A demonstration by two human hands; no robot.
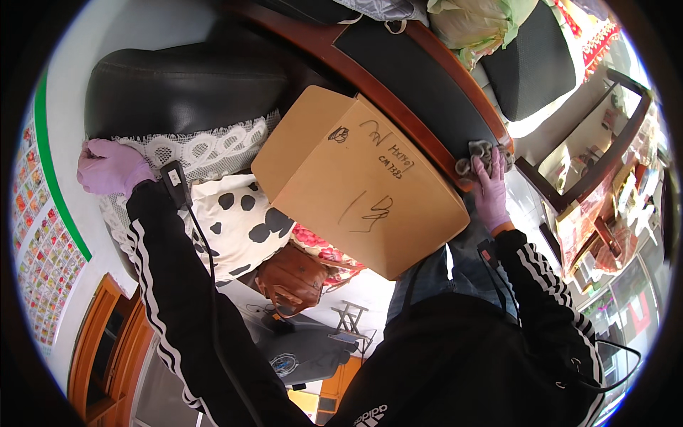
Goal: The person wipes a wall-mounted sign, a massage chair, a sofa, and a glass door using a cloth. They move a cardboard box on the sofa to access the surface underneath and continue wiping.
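Note:
My left hand (114, 166), in a pink glove, rests curled on the lace-covered edge of a black leather sofa (187, 88); whether its fingers hold the lace cover (205, 149) cannot be told. At the right, my right hand (491, 189), also gloved, presses a crumpled grey cloth (476, 157) against the rounded end of a wooden table with a black inlaid top (411, 74). Between my arms stands a cardboard box (368, 187) with handwriting on it, close beside the table's edge.
A spotted cushion (240, 224) and a brown leather bag (293, 277) lie left of the box. Plastic bags (475, 26) sit at the table's far end, beside a black chair (528, 64). A dark wooden frame (581, 144) stands at the right. A folding stool (352, 325) is farther off.

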